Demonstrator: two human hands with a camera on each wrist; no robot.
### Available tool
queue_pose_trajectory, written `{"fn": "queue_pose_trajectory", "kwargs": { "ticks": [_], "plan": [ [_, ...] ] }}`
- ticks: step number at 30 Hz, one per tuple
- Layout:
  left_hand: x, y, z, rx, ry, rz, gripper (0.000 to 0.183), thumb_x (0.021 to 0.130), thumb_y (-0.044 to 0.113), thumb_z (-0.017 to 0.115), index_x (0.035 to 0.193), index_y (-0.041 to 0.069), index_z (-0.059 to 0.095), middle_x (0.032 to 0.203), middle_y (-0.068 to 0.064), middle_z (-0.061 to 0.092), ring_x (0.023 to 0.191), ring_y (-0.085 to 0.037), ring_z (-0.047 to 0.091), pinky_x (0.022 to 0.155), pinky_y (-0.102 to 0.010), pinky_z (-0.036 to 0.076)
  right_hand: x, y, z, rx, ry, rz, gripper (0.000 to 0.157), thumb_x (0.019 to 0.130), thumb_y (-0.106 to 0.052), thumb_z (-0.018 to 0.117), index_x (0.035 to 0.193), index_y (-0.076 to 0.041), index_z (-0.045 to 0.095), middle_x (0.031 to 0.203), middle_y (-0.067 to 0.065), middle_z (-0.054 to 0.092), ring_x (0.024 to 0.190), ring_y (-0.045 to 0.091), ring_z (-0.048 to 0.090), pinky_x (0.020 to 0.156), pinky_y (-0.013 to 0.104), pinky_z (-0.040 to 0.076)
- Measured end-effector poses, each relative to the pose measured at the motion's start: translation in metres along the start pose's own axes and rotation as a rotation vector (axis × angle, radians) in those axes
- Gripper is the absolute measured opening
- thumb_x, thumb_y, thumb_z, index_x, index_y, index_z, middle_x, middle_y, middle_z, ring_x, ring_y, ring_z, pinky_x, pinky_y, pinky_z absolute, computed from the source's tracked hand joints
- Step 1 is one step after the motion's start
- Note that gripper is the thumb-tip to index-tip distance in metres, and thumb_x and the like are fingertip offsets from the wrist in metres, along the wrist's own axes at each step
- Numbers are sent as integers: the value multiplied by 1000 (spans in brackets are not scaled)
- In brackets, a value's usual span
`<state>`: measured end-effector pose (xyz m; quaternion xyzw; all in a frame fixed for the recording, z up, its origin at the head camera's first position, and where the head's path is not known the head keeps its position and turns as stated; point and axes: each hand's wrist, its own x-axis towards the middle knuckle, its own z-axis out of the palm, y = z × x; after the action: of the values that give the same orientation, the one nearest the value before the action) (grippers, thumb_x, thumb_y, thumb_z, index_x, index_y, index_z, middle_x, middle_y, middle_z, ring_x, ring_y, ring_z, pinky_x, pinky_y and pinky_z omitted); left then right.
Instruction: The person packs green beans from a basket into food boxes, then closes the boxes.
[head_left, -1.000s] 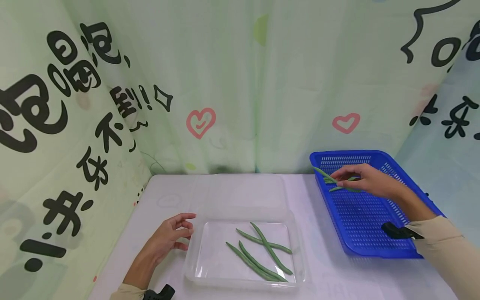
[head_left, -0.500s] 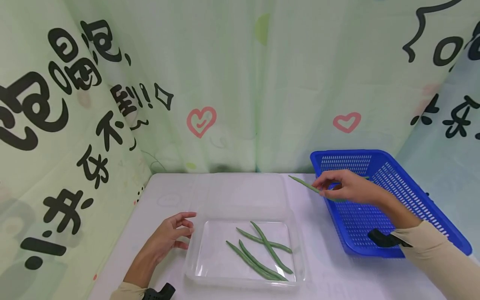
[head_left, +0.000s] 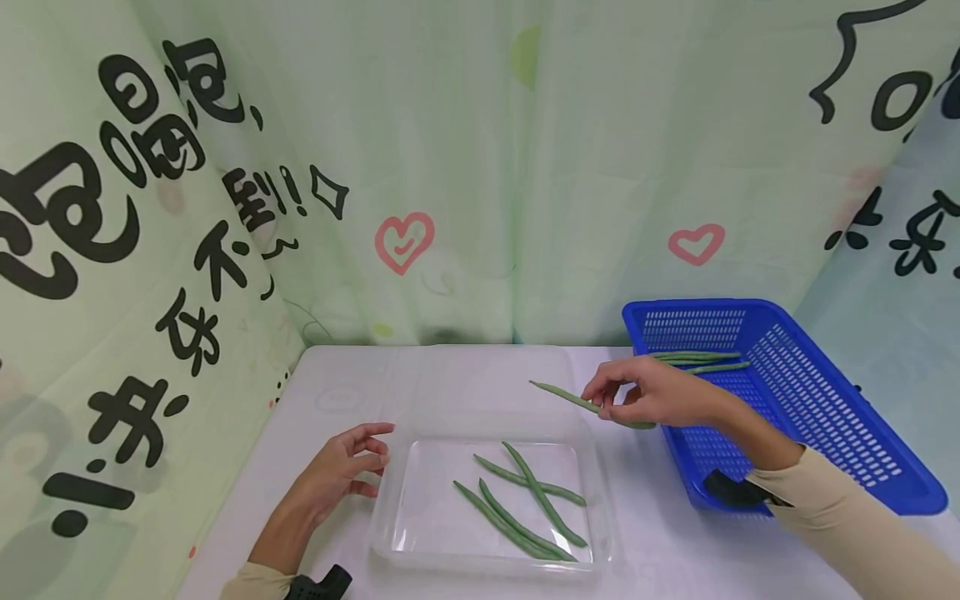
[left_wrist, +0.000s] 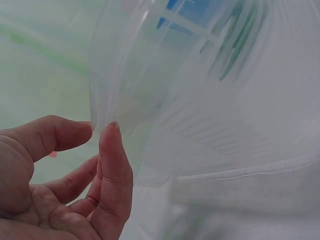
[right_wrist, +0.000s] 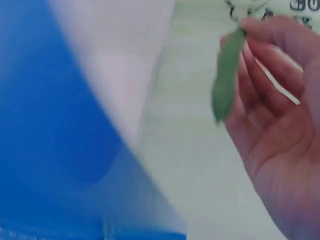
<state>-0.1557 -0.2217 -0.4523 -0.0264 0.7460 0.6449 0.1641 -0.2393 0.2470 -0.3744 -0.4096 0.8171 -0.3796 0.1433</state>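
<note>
My right hand (head_left: 652, 392) pinches a green bean (head_left: 564, 395) between thumb and fingertips, over the table just left of the blue basket (head_left: 817, 417). In the right wrist view, one end of this green bean (right_wrist: 227, 75) points down from the fingertips. My left hand (head_left: 337, 471) rests with loosely bent fingers at the left rim of a clear plastic container (head_left: 423, 542), fingertips right at its edge. In the left wrist view, the rim rises past the fingertips of my left hand (left_wrist: 75, 180). Several green beans (head_left: 517, 529) lie on the container's floor, two of them crossed.
More green beans (head_left: 693, 358) lie at the far end of the perforated basket. The container's clear lid (head_left: 480, 375) lies folded back behind it on the white table (head_left: 630, 542). A printed curtain (head_left: 517, 167) hangs at the back and sides.
My right hand has lifted the green bean out of the basket and moved left with it, toward the container. The left hand has stayed in place.
</note>
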Motion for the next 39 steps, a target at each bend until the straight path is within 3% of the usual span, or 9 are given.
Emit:
{"fn": "queue_pose_trajectory", "kwargs": {
  "ticks": [12, 20, 29, 39],
  "plan": [
    [1, -3, -1, -8, 5, 2, 56, 95, 5, 65, 148, 1, 46, 103, -4, 58, 89, -24, 63, 62, -31, 58, 23, -25, 26, 46, -137, -64, 20, 95, -15, 72, 114, -19, 71, 96, -4, 68, 91, 12, 67, 70, 31, 60],
    [3, -6, 0, -20, -1, 1, 59, 93, 6, 67, 148, 0, 46, 102, -2, 58, 88, -22, 63, 61, -30, 58, 27, -32, 39, 143, -143, -62, 24, 97, -18, 70, 120, -12, 67, 104, 1, 68, 99, 15, 67, 77, 33, 61],
    [1, -5, -1, -14, -2, 2, 58, 93, 6, 67, 147, 0, 46, 102, -3, 58, 87, -23, 63, 63, -31, 58, 18, -25, 25, 68, -74, -27, 23, 101, -21, 64, 123, -16, 67, 108, 0, 69, 101, 14, 67, 89, 32, 58],
    [2, -4, -1, -17, -15, 10, 56, 96, 6, 64, 148, 0, 45, 102, -3, 58, 86, -22, 63, 62, -31, 58, 3, -14, 4, 31, -22, 30, 23, 99, -22, 68, 121, -20, 68, 108, -5, 70, 99, 14, 69, 92, 31, 57]
  ]
}}
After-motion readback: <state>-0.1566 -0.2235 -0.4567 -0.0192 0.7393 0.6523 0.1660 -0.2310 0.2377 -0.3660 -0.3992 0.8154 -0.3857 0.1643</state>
